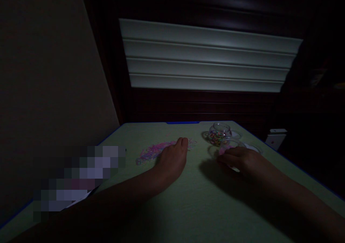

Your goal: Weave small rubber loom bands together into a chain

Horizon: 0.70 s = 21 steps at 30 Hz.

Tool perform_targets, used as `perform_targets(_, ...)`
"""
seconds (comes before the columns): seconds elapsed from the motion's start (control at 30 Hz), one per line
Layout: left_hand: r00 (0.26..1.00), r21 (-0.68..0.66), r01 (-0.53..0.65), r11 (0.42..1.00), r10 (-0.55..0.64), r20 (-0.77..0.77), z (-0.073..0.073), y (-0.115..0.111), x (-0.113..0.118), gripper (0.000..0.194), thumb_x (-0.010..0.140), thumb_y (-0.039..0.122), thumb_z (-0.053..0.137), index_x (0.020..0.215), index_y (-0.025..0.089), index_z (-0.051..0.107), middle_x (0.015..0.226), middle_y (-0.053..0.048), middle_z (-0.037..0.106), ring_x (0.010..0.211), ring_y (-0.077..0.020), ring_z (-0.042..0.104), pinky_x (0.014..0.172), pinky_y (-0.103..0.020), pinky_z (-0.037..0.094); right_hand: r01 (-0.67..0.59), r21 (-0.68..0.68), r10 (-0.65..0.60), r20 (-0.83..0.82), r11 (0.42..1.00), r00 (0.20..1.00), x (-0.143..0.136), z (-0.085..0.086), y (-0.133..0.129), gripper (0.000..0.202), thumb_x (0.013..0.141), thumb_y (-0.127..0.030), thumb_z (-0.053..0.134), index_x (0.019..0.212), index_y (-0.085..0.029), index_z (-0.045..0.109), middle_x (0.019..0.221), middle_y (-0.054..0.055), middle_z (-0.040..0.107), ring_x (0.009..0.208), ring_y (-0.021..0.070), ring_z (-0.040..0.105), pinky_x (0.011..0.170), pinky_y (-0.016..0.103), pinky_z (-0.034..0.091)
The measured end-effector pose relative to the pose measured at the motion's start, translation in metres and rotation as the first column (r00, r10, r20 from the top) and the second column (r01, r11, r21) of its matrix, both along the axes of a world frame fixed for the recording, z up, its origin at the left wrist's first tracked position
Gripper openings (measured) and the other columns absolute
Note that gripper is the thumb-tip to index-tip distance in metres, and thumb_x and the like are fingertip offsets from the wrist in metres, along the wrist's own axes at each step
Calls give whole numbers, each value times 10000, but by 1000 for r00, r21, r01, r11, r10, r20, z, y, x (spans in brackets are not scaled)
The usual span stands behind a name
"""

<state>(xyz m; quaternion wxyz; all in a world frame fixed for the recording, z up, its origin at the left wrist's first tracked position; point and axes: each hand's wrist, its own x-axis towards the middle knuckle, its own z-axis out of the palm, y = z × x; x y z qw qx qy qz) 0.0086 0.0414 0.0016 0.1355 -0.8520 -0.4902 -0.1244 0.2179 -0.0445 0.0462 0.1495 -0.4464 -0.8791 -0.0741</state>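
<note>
A loose heap of small pink and purple elastic bands (153,151) lies left of centre on the pale green tabletop (178,207). At the heap's right end is my left hand (174,158), fingers bent down and together; whatever is between the fingertips is hidden. A few bands spread just beyond them. To the right, my right hand (239,159) is closed around a clear jar (231,142) with pink pieces inside, and covers much of it. Behind it stands a second clear round jar (220,131), open at the top and partly filled with multicoloured rings.
Clear round lids, one of them a lid (253,148) near the right edge, lie beside the jars. A blurred-out flat item (91,174) rests at the table's left. Dark wood with a pale slatted panel (205,56) rises behind the table. A white box (275,140) stands beyond the right edge.
</note>
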Motion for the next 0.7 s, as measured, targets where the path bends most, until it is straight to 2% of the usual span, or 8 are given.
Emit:
perform_targets(0.17,999,31,48,998,-48,5,-2,2,2,206,885,86,271,1022,167,403,929,-66,548,739,-173,584,598,-279,438,-1,7,1,2,1000,1000,1,-2,1,165,860,-161,432,807,-166,588,728,39,576,645,129,495,596,253,327)
perform_targets(0.4,973,157,226,961,-231,11,-4,2,4,176,919,128,254,990,168,410,927,-46,542,716,-155,576,595,-278,463,-6,-6,6,2,1000,1000,2,-1,1,177,866,-164,417,838,-166,592,732,41,571,664,135,499,618,252,330)
perform_targets(0.57,922,300,370,879,-387,-3,-2,-2,4,133,913,127,293,971,171,404,901,-33,548,686,-142,570,528,-259,453,-2,8,2,9,1000,1000,1,-2,3,170,859,-166,422,770,-173,566,710,32,556,637,129,476,596,251,314)
perform_targets(0.7,851,402,492,772,-524,-36,0,-5,1,101,897,119,326,936,167,406,821,-13,545,641,-124,553,491,-236,436,-10,8,10,2,1000,1000,1,-2,3,176,861,-166,413,742,-177,542,705,27,549,627,123,466,595,251,311)
